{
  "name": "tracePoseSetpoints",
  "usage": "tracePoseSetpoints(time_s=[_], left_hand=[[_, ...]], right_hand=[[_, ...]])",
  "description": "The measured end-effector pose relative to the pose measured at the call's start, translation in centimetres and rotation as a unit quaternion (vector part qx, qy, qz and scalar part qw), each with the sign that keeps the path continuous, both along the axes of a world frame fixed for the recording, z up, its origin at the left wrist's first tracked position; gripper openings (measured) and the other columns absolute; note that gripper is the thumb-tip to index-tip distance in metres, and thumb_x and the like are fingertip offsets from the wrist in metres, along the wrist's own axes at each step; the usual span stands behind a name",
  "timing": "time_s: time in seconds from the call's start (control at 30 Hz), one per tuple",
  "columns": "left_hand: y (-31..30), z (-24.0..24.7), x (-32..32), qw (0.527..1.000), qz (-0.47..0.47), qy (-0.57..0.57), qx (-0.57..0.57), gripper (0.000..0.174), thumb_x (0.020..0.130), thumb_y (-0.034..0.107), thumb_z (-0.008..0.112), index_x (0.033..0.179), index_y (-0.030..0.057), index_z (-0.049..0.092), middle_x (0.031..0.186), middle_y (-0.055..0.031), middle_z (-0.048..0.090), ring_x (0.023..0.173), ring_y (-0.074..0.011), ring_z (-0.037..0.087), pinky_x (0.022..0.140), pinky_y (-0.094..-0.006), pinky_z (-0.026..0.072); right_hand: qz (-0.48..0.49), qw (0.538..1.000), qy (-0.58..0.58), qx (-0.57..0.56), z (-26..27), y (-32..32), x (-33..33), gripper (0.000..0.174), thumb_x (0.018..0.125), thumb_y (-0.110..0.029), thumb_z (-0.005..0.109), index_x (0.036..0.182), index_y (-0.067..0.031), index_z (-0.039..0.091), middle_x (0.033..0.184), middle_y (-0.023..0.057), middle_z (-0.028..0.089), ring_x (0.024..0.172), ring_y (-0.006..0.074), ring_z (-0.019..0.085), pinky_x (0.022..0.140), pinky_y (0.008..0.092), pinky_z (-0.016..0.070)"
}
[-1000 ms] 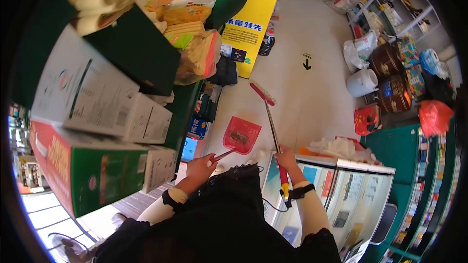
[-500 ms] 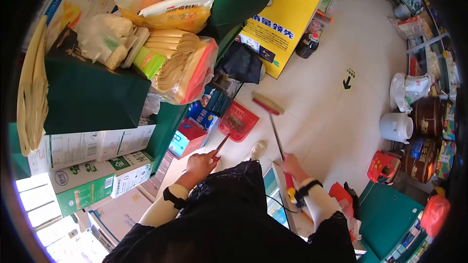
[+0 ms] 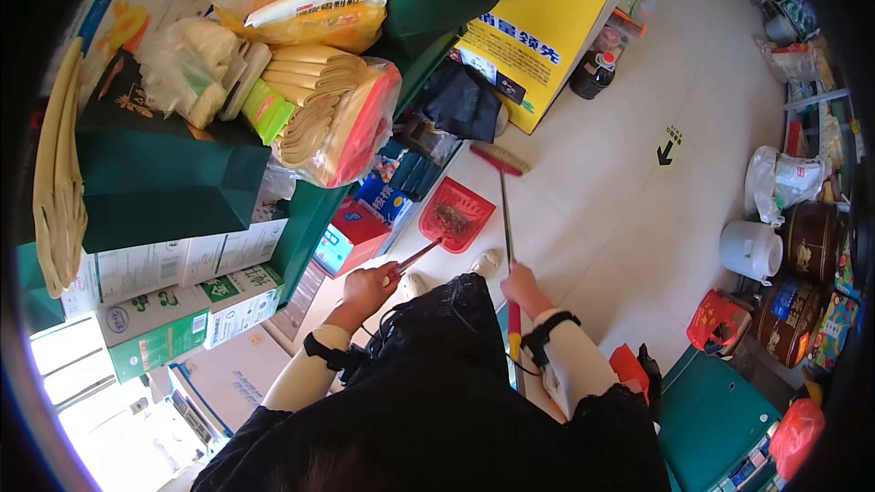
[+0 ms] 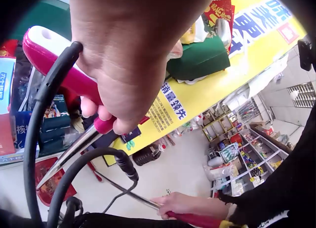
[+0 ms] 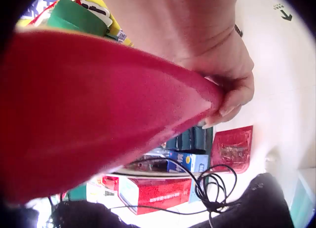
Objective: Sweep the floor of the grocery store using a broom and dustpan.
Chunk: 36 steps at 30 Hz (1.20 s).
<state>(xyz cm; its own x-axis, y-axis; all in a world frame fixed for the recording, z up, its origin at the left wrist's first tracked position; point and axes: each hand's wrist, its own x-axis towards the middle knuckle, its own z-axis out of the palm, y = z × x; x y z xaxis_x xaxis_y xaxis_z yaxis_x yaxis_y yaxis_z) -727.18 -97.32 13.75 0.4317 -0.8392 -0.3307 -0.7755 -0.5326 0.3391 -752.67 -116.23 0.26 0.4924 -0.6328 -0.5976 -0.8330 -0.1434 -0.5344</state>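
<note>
In the head view my left hand (image 3: 367,290) grips the handle of a red dustpan (image 3: 474,208), whose pan holds a heap of brownish debris. The left wrist view shows that handle (image 4: 59,53) up close, pink and white with a metal shaft, under the curled fingers. My right hand (image 3: 527,287) holds a broom by its red and yellow grip. The broom head (image 3: 500,159), red with pale bristles, is beyond the pan and apart from it. From the right wrist, the broom's red handle (image 5: 98,99) fills much of the view, with fingers wrapped around its narrow end.
A green counter with paper bundles (image 3: 319,118) and boxes (image 3: 155,337) runs along the left. Below it stand a red box (image 3: 351,235) and a black bag (image 3: 460,100). To the right are a white bucket (image 3: 751,251) and brown drums. A dark bottle (image 3: 593,75) stands by the yellow panel.
The view has shifted. Since half a second ago the broom head has moved closer to the black bag, my right hand has come inward, and the dustpan has moved slightly away from the boxes.
</note>
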Motion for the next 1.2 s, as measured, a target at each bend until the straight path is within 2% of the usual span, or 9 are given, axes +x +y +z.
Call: tracePoseSetpoints(time_s=[0.07,0.23,0.33,0.4,0.47,0.6,0.93,1.07,1.2], left_hand=[[0.5,0.3,0.1,1.000,0.003,-0.003,0.020,0.025,0.077,0.032,0.062,0.098,0.0199,0.064,0.067,-0.0089,0.063,0.060,-0.0294,0.061,0.055,-0.0411,0.0478],[2.1,0.6,0.9,1.000,0.006,-0.012,0.015,0.027,0.076,0.034,0.064,0.100,0.0204,0.063,0.069,-0.0072,0.064,0.061,-0.0288,0.061,0.057,-0.0403,0.0485],[2.4,0.5,1.1,1.000,-0.011,-0.004,0.005,0.030,0.076,0.034,0.064,0.101,0.0193,0.064,0.071,-0.0079,0.064,0.061,-0.0284,0.061,0.059,-0.0395,0.0492],[3.1,-0.1,1.0,0.999,0.009,-0.032,0.003,0.031,0.075,0.033,0.065,0.102,0.0195,0.065,0.071,-0.0090,0.065,0.062,-0.0278,0.062,0.059,-0.0392,0.0495],[2.4,0.1,0.7,0.999,0.029,-0.014,0.018,0.032,0.075,0.034,0.065,0.103,0.0200,0.065,0.073,-0.0098,0.065,0.064,-0.0280,0.063,0.060,-0.0396,0.0499],[3.8,0.8,0.8,0.995,0.096,0.009,0.018,0.032,0.075,0.035,0.065,0.103,0.0200,0.064,0.076,-0.0103,0.066,0.069,-0.0297,0.064,0.061,-0.0404,0.0505],[5.6,1.7,0.6,0.993,0.062,-0.014,0.098,0.032,0.076,0.037,0.065,0.104,0.0208,0.064,0.074,-0.0114,0.065,0.069,-0.0290,0.064,0.061,-0.0379,0.0499],[5.2,1.7,1.9,0.991,0.077,-0.010,0.109,0.030,0.078,0.034,0.062,0.105,0.0210,0.063,0.075,-0.0098,0.065,0.068,-0.0290,0.063,0.062,-0.0389,0.0505],[6.1,1.1,2.1,0.994,0.084,0.001,0.068,0.030,0.078,0.035,0.062,0.105,0.0209,0.063,0.075,-0.0093,0.065,0.069,-0.0289,0.063,0.062,-0.0390,0.0505]], right_hand=[[0.111,0.993,0.007,-0.039,-1.6,3.2,-3.9,0.045,0.068,-0.007,0.052,0.112,0.0028,0.052,0.079,0.0244,0.061,0.073,0.0369,0.061,0.065,0.0416,0.0499],[0.046,0.985,-0.036,0.161,7.0,1.8,-10.7,0.052,0.068,-0.008,0.054,0.120,-0.0016,0.051,0.070,0.0221,0.061,0.057,0.0319,0.062,0.054,0.0380,0.0502],[-0.038,0.991,-0.007,0.130,8.2,1.4,-12.6,0.053,0.068,-0.009,0.056,0.120,-0.0042,0.052,0.070,0.0229,0.061,0.055,0.0340,0.061,0.055,0.0385,0.0505],[0.048,0.991,-0.087,-0.094,6.7,0.4,-13.0,0.053,0.068,-0.010,0.056,0.120,-0.0045,0.051,0.078,0.0248,0.061,0.063,0.0358,0.062,0.061,0.0400,0.0508],[-0.019,0.996,0.049,0.071,8.3,-3.1,-9.2,0.054,0.068,-0.012,0.056,0.121,-0.0015,0.051,0.100,0.0246,0.059,0.093,0.0368,0.058,0.082,0.0388,0.0473],[0.050,0.997,0.040,-0.040,4.8,-7.5,-4.5,0.046,0.070,-0.014,0.056,0.114,0.0003,0.054,0.097,0.0219,0.061,0.090,0.0354,0.059,0.081,0.0401,0.0477],[0.068,0.995,0.039,0.067,5.6,-3.8,-5.1,0.041,0.070,-0.010,0.052,0.110,-0.0019,0.055,0.095,0.0209,0.061,0.092,0.0359,0.059,0.082,0.0409,0.0470],[0.078,0.996,0.022,-0.024,4.9,-4.7,-2.3,0.044,0.070,-0.009,0.053,0.112,0.0015,0.052,0.091,0.0215,0.062,0.089,0.0370,0.060,0.079,0.0427,0.0482],[0.104,0.994,0.029,0.011,1.3,-1.9,-0.5,0.045,0.070,-0.008,0.053,0.113,0.0028,0.050,0.089,0.0231,0.062,0.084,0.0380,0.061,0.075,0.0445,0.0490]])
